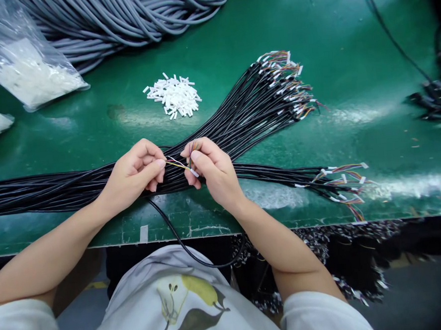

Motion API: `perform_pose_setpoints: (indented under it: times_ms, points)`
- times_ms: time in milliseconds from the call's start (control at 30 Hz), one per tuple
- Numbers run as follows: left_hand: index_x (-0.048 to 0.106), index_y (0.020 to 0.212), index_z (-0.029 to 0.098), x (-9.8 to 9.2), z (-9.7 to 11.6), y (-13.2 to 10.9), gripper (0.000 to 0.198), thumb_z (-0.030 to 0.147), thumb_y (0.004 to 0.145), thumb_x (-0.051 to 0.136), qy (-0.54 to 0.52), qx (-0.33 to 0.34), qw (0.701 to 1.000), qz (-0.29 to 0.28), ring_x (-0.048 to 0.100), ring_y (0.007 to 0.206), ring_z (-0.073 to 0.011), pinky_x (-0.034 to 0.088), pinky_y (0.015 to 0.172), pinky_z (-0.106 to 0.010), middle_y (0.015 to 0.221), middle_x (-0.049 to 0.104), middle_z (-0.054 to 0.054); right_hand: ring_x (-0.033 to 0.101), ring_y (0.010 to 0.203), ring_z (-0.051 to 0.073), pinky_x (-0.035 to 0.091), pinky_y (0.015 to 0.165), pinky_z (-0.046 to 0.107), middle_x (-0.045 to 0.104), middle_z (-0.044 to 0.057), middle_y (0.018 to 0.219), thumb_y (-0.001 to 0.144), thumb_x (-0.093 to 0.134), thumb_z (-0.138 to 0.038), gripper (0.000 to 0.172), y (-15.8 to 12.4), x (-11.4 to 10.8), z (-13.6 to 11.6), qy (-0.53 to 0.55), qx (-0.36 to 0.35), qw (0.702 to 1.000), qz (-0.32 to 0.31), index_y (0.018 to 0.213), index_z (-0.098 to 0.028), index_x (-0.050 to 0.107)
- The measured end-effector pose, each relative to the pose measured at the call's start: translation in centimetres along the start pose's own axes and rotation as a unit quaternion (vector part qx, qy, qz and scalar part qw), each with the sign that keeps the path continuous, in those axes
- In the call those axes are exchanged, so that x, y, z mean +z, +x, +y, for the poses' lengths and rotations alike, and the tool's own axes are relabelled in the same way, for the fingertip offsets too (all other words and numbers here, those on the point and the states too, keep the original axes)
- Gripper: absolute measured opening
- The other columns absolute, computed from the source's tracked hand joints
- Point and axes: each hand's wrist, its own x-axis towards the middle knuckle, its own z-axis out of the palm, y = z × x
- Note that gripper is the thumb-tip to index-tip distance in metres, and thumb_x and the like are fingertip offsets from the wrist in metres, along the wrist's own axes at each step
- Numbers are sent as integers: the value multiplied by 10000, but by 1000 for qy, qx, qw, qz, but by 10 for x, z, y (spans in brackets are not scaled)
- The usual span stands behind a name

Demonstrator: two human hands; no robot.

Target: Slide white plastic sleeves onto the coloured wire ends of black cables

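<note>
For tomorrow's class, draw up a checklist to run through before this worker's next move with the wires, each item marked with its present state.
1. Left hand has a grip on the thin multicoloured wires: ok.
2. Right hand steadies the other side of those wires: ok.
3. Small white piece by the right hand properly seated: cannot tell; too small, partly hidden.
4. Loose pile of short white tubes uncovered, beyond the hands: ok.
5. Loop of thin black cable fully on the glossy green table: not ok; it hangs over the near edge and might snag.
</note>
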Motion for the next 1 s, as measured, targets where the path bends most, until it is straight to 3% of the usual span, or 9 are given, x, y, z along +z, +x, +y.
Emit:
perform_pose_setpoints:
  times_ms: [200,333,467,600,700,833,1000]
  points:
    - [563,880,180,0,0,0,119,242,887,665,-6,11,1000,-2,543,422,-68,434,412,-151,590,615,55,410,549,37,337,467,180,488,-54,766,846,733,-411,328,0,1,-5,-5,-20,999,-29,860,-215,471]
    - [559,883,182,-1,-2,0,121,245,896,662,-13,13,1000,-1,540,416,-67,430,408,-150,589,613,58,377,597,44,344,512,197,510,-29,860,828,725,-264,235,-1,2,-2,-61,-60,996,-34,894,-204,507]
    - [562,880,183,-1,-2,0,113,235,904,659,-12,20,1000,-11,544,417,-66,428,407,-148,590,613,58,470,687,79,417,563,207,530,-3,871,863,725,-261,158,-1,1,3,-137,-120,983,-13,895,-193,586]
    - [567,888,188,-2,-5,-1,102,223,916,658,-26,41,999,2,549,428,-66,436,417,-153,606,618,57,596,705,86,486,541,192,540,-3,913,933,676,-398,220,0,-5,2,-31,-59,998,-9,929,-210,562]
    - [569,908,198,-2,-11,-3,115,239,924,675,-47,82,995,30,558,447,-68,448,431,-161,636,625,54,679,765,102,556,586,195,542,-12,957,920,704,-432,273,0,-10,-2,48,-25,998,-44,954,-219,537]
    - [593,932,211,-3,-17,-5,120,270,940,698,-55,131,989,48,561,457,-66,452,430,-163,662,637,49,716,839,118,613,675,230,525,-2,1037,925,715,-401,251,-2,-14,-8,68,-52,993,-82,936,-206,558]
    - [626,949,242,-3,-19,-5,72,266,957,693,-61,165,983,48,568,461,-66,452,431,-160,667,650,45,719,867,127,600,664,219,516,10,1038,943,700,-394,240,-3,-14,-9,47,-84,990,-100,909,-190,578]
